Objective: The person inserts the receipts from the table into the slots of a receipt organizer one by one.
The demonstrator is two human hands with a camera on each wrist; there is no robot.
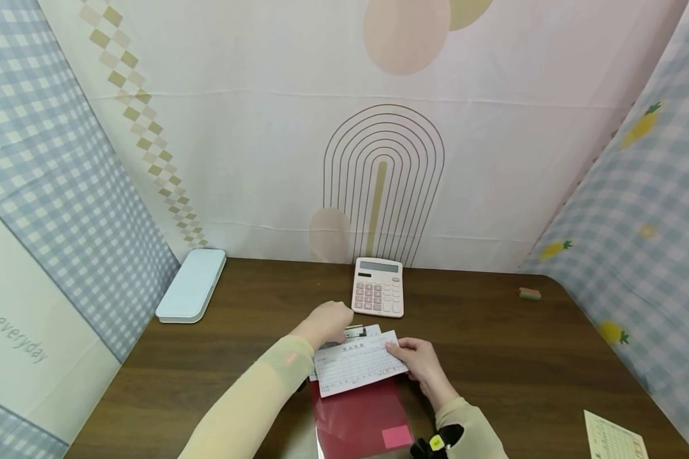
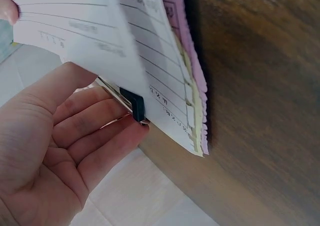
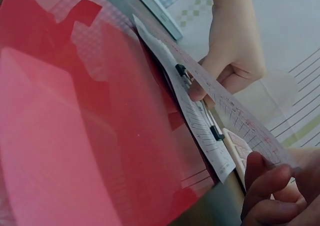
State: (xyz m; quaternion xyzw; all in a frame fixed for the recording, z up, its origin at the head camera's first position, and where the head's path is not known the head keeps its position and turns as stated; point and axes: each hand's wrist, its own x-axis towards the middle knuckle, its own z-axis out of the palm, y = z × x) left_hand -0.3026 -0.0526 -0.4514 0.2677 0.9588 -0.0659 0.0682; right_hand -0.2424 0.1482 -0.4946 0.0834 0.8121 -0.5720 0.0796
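A glossy red clipboard [image 1: 358,417] lies on the table, with a pink sticky note [image 1: 397,437] near its lower right corner. At its top edge is a metal clip [image 1: 355,331] with black ends. My left hand [image 1: 328,322] pinches this clip, thumb on top and fingers behind the edge, as the right wrist view shows. Under the clip lies a printed form [image 3: 195,121], and the left wrist view shows pink and yellow layers in the paper. My right hand [image 1: 423,364] pinches the right edge of another white form sheet [image 1: 358,364], tilted above the clipboard and partly hiding it.
Behind the clipboard a pink and white calculator [image 1: 377,287] stands near the wall cloth. A pale blue case [image 1: 192,285] lies at the back left. At the right are a small pink and green eraser [image 1: 529,294] and, by the front, a yellowish printed sheet [image 1: 614,437].
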